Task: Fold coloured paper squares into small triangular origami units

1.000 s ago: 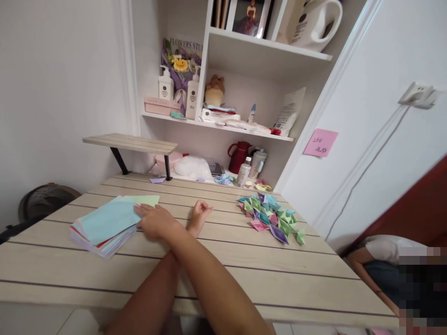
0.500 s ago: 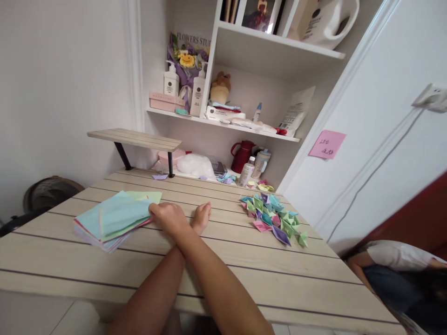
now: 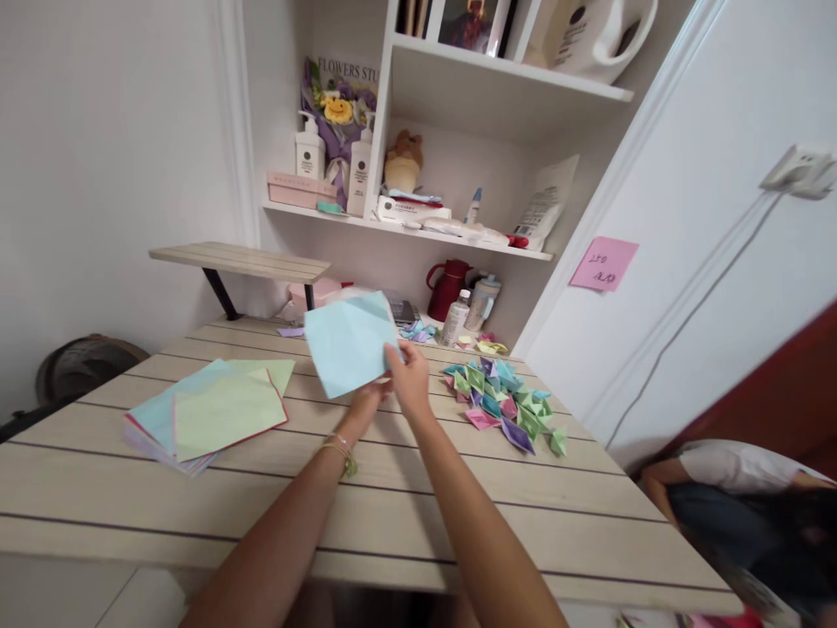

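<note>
A light blue square sheet of paper (image 3: 349,342) is raised above the table, tilted toward me. My right hand (image 3: 411,377) pinches it near its lower right corner, thumb on the front face. My left hand (image 3: 367,406), with a bracelet at the wrist, is at the sheet's lower edge beside the right hand, its fingers closed there and partly hidden. To the left lies a loose stack of coloured paper, with a pale green sheet (image 3: 228,414) uppermost. On the right is a pile of small folded paper boats (image 3: 500,397) in green, blue, pink and purple.
A small raised wooden shelf (image 3: 239,262) stands at the table's back left. Along the back are a clear bottle (image 3: 456,319), a red jug (image 3: 447,290) and a light cup (image 3: 484,301). Another person in a white top (image 3: 725,467) is low at the right.
The light blue sheet has come off the stack and moved right, exposing the pale green one. My arms have uncrossed, and both hands are together at the sheet.
</note>
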Demonstrator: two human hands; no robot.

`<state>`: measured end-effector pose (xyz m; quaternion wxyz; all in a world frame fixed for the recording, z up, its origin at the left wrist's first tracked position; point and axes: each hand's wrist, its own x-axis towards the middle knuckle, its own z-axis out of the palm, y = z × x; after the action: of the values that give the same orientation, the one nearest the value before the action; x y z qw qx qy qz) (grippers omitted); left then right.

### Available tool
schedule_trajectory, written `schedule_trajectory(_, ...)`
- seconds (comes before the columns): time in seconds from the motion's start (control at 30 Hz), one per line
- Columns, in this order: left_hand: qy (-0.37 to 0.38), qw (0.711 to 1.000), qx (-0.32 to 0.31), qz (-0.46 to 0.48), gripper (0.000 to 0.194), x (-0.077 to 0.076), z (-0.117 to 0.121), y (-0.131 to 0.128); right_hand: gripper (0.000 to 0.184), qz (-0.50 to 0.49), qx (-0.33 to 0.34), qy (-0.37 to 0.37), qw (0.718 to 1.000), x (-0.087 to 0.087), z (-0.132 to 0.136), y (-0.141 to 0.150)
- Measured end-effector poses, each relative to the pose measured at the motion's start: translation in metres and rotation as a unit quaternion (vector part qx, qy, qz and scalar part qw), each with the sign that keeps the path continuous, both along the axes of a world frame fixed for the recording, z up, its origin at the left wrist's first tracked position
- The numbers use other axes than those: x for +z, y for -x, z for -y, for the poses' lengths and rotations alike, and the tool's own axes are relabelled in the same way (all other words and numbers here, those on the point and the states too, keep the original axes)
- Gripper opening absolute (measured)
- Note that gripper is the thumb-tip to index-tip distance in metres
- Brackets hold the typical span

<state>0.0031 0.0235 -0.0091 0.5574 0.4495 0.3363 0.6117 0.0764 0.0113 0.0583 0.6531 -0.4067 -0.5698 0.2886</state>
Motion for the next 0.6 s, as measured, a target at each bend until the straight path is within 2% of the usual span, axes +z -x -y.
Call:
schedule_trajectory(0.07, -0.017, 1.0, 0.009, -0.009, 0.039, 0.003, 0.002, 0.001, 0.038, -0.043, 0.002, 0.031, 0.999, -0.009, -0.001, -0.039)
schedule_trajectory(0.2, -0.102, 0.994, 0.006, -0.025, 0.093, 0.005, 0.006, 0.003, 0.059, -0.081, -0.011, 0.046, 0.996, -0.036, 0.007, -0.093)
schedule_trajectory(0.27, -0.119, 0.991, -0.012, -0.058, 0.099, 0.004, 0.007, 0.003, 0.063, -0.08, -0.009, 0.052, 0.995, -0.05, 0.013, -0.105)
schedule_trajectory(0.33, -0.131, 0.985, -0.037, -0.102, 0.085, 0.002, 0.008, 0.003, 0.062, -0.076, -0.001, 0.061, 0.995, -0.06, 0.016, -0.111)
schedule_trajectory(0.4, -0.146, 0.978, -0.042, -0.145, 0.058, 0.001, 0.007, 0.005, 0.057, -0.07, 0.015, 0.075, 0.995, -0.064, 0.019, -0.112)
schedule_trajectory(0.5, -0.158, 0.967, -0.004, -0.2, 0.032, 0.001, 0.005, 0.011, 0.053, -0.038, 0.1, 0.101, 0.989, -0.062, 0.022, -0.116)
schedule_trajectory(0.6, -0.149, 0.967, 0.05, -0.203, 0.025, 0.004, 0.003, 0.015, 0.075, 0.022, 0.19, 0.1, 0.976, -0.056, 0.027, -0.122)
